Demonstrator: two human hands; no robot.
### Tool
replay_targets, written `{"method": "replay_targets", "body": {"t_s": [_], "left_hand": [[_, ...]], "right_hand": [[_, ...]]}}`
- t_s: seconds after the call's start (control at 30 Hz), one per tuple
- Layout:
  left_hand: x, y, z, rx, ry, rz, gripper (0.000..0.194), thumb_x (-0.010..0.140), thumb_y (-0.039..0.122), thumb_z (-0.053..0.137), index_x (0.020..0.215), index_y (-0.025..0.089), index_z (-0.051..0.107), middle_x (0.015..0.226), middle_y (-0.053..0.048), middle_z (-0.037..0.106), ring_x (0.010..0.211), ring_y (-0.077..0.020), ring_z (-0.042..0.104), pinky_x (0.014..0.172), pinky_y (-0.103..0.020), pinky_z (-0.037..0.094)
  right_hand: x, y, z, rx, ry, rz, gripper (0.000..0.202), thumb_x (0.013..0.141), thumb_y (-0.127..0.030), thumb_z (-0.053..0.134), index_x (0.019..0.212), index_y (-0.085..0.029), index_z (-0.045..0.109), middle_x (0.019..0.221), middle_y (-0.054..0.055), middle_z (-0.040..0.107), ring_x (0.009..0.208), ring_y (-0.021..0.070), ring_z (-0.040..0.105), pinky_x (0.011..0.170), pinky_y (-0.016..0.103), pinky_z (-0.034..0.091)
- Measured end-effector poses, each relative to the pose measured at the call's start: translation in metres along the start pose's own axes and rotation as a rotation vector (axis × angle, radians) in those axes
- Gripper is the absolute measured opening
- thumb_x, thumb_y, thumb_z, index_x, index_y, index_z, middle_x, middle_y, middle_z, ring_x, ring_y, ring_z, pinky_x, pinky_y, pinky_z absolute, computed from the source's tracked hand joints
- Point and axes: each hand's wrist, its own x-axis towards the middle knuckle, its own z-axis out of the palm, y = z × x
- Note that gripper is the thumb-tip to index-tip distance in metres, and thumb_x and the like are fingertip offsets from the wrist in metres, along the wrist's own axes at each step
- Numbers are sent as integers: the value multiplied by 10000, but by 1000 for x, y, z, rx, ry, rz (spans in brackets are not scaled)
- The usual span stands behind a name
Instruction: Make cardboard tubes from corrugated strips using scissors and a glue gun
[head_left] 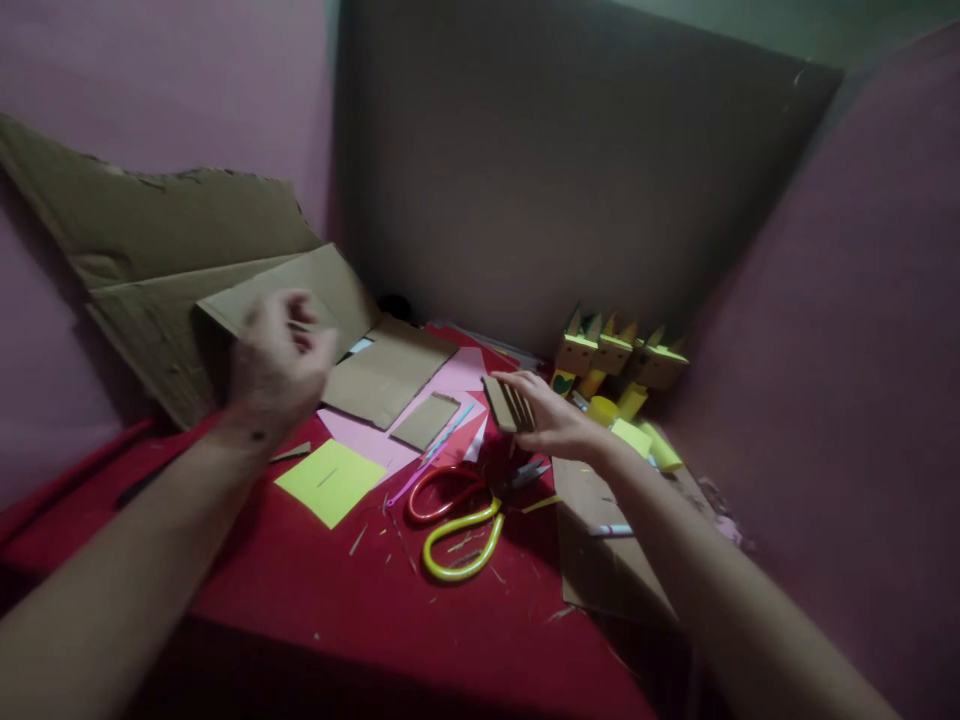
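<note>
My left hand (281, 350) is raised in front of the cardboard at the left, its fingers curled together; whatever they may hold is too blurred to make out. Between the fingers and thumb of my right hand (551, 415) is a small stack of cardboard pieces (508, 405), held above the red cloth. Scissors with one red and one yellow handle (463, 545) lie just below it. A yellow paper square (330, 482) and a small cardboard rectangle (426, 421) rest between my hands.
Large cardboard sheets (187, 225) lean at the left. Cardboard figures with pointed tops (615, 350) stand at the back right, near yellow paper rolls (660, 447). A marker (613, 531) lies on cardboard at the right. Scraps dot the red cloth (360, 610).
</note>
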Motion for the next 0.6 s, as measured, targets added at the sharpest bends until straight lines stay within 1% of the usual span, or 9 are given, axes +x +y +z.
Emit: {"method": "replay_targets", "body": {"t_s": [0.07, 0.13, 0.17, 0.23, 0.3, 0.33, 0.4, 0.5, 0.6], "left_hand": [[-9, 22, 20, -112, -204, 45, 552, 789, 236, 625, 1306, 166, 443, 1076, -85, 583, 869, -200, 598, 817, -370, 503], [-20, 46, 41, -227, -419, 102, 588, 696, 295, 739, 1237, 214, 527, 1066, -65, 612, 949, -219, 606, 793, -327, 516], [-25, 57, 50, -374, -558, 85, 620, 683, 311, 754, 1249, 218, 518, 1103, -79, 607, 1019, -241, 590, 821, -343, 507], [-36, 76, 66, -630, -911, -31, 572, 722, 312, 721, 1251, 209, 528, 1128, -101, 634, 1067, -261, 590, 861, -379, 490], [-46, 89, 79, -771, -1146, -122, 452, 754, 306, 694, 1183, 200, 600, 1104, -100, 675, 1069, -267, 603, 880, -388, 473], [-50, 94, 84, -797, -1205, -158, 400, 764, 306, 689, 1147, 204, 633, 1080, -92, 694, 1053, -264, 613, 874, -379, 470], [-58, 99, 93, -828, -1235, -246, 339, 784, 322, 677, 1107, 217, 669, 1038, -77, 717, 999, -248, 636, 828, -351, 476], [-67, 102, 101, -835, -1201, -392, 314, 802, 345, 660, 1084, 211, 684, 977, -73, 730, 893, -220, 658, 741, -312, 483], [-74, 99, 106, -801, -1146, -462, 285, 798, 352, 668, 1038, 200, 697, 924, -56, 728, 820, -195, 653, 699, -286, 480]], "right_hand": [[-11, -15, -10, 350, 124, -66, 810, 657, -151, 606, 1418, -238, 342, 1381, 103, 440, 1278, 271, 406, 1041, 449, 356], [-24, -29, -15, 745, 117, -71, 724, 656, -194, 614, 1358, -235, 439, 1349, 95, 510, 1240, 291, 470, 1006, 463, 395], [-30, -34, -15, 924, 126, -63, 668, 648, -227, 616, 1305, -206, 497, 1294, 105, 564, 1202, 304, 509, 983, 470, 417], [-42, -42, -12, 1184, 186, -39, 556, 643, -268, 580, 1190, -171, 581, 1206, 111, 628, 1137, 310, 563, 956, 476, 444], [-52, -44, -8, 1322, 255, -1, 543, 652, -270, 556, 1189, -189, 576, 1172, 94, 652, 1126, 290, 581, 970, 465, 440], [-56, -43, -6, 1362, 290, 16, 546, 657, -275, 555, 1198, -199, 566, 1158, 89, 661, 1115, 283, 591, 967, 460, 445], [-62, -39, -3, 1401, 349, 45, 561, 668, -311, 574, 1220, -219, 538, 1152, 89, 667, 1096, 278, 608, 950, 454, 459], [-69, -30, 0, 1438, 407, 78, 595, 700, -457, 585, 1248, -242, 499, 1178, 98, 657, 1098, 287, 609, 928, 468, 469], [-72, -24, 7, 1539, 470, 129, 598, 745, -572, 542, 1251, -258, 485, 1157, 86, 673, 1084, 269, 619, 942, 460, 456]]}}
